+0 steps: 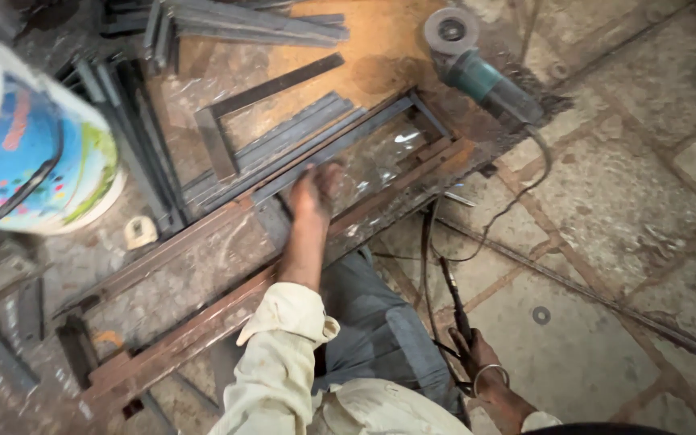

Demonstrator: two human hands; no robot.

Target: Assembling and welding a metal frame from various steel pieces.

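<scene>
Two hands | left hand (313, 193) fingers pressed flat on grey steel strip (328, 153), long axis lower-left to upper-right | right hand (477, 354) fingers wrapped around welding holder (453, 302), pointing away.

L hand (313, 193) on steel bars (300, 157); R hand (477, 354) grips welding holder (454, 302).

Hands: two — left hand (313, 192) at centre, right hand (474, 354) at 5 o'clock.
Grinder (477, 68): one, at 1 o'clock.
Bucket (34, 145): one, at 9 o'clock.
Square (239, 117): one, L-shaped, at 11 o'clock.
Frame (227, 282): one, rusty, long, running from 8 o'clock to centre.
Grey bars (283, 149): one bundle beside the square, count unclear; further stacks at 12 o'clock (251, 20) and 10 o'clock (134, 133).
Welding holder (454, 302): one, in the right hand.
Bangle (489, 372): one, on the right wrist.
Washer (540, 315): one, at 4 o'clock.
Tape measure (140, 232): one, at 8 o'clock.
</scene>
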